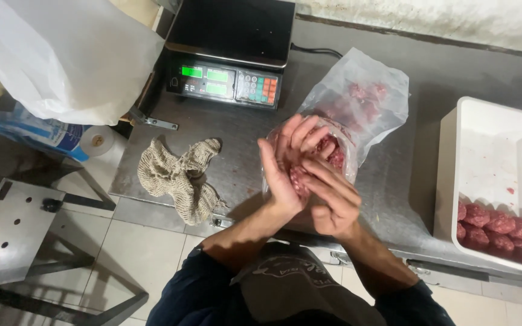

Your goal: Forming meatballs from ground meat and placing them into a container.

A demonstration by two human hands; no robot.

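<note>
My left hand (286,158) is held palm up above the steel table, with a lump of minced meat (299,176) lying in it. My right hand (332,200) presses its fingers across that lump from the right. Just behind both hands lies an open clear plastic bag (364,90) holding more red minced meat. At the right stands a white plastic tub (490,151), with several rounded meat balls (495,230) lined up along its near end.
A black digital scale (228,51) with green displays stands at the back of the steel table (237,151). A crumpled net cloth (179,176) lies left of my hands. A large white bag (70,54) hangs at upper left; a grey metal stand (7,232) sits lower left over tiled floor.
</note>
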